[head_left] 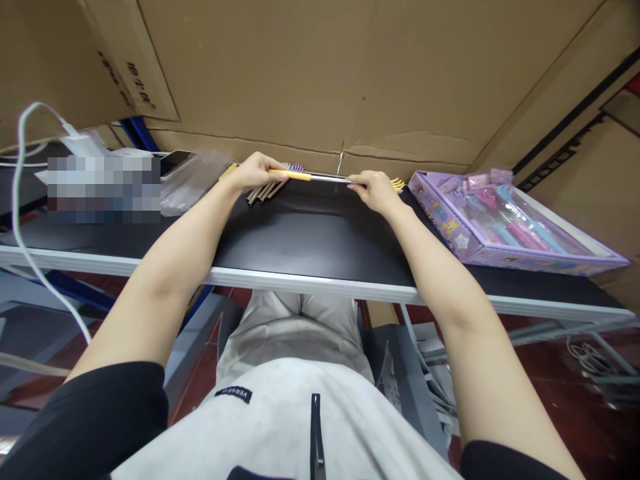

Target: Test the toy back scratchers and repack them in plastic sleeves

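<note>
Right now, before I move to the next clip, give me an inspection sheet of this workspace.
Surface: black tabletop with a pale metal front edge.
Job's things: yellow-handled rod held crosswise above the tabletop; metal tubes near the left hand.
Clutter: clear plastic bag at left; purple box at right, pink and blue items inside. Pixelation hides part of the left end.
Hands: left grips the rod's yellow handle; right hand pinches its metal shaft.
Cables: white cable looping past the table's left edge; pale coil below, at right.
Surroundings: cardboard panels behind; reddish floor.
</note>
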A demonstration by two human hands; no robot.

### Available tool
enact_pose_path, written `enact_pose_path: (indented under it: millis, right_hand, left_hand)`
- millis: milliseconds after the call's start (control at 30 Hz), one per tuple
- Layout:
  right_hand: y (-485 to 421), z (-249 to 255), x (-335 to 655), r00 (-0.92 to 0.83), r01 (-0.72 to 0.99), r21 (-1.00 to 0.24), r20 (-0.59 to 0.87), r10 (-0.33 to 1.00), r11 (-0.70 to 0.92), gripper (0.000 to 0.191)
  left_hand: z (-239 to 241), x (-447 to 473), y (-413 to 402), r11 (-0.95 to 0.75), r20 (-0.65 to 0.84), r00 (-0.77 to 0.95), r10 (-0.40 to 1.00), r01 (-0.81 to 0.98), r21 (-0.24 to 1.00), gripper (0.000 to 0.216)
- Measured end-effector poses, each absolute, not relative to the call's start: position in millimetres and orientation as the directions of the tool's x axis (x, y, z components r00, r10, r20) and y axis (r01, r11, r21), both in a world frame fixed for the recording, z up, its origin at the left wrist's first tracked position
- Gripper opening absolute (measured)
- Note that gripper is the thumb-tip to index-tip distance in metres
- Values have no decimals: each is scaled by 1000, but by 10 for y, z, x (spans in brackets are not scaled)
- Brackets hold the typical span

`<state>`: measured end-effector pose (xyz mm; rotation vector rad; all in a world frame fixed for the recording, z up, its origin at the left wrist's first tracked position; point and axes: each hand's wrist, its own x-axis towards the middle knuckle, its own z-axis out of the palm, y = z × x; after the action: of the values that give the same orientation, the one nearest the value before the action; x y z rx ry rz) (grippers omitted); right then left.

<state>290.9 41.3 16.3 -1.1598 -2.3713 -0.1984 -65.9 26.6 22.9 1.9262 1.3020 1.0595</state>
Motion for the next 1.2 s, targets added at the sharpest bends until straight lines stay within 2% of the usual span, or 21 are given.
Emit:
enact_pose_path:
  millis: [133,433,667,1200]
  right_hand:
    - [406,156,2887,-527,762,-84,496,690,642,31]
    - [171,265,2724,-512,805,-58,434,741,590,35]
    - [131,276,2674,-525,808,-18,429,735,589,33]
    - [60,308,2637,-528,809,9,449,720,588,37]
  left_hand:
    - [243,-637,249,-369,292,232,928,460,807,46]
    - [300,-354,95,-362,297,207,932,491,792,29]
    - [317,-177,-42,-356,279,226,933,500,789,32]
    - [234,-12,-52,-402,340,215,915,454,795,22]
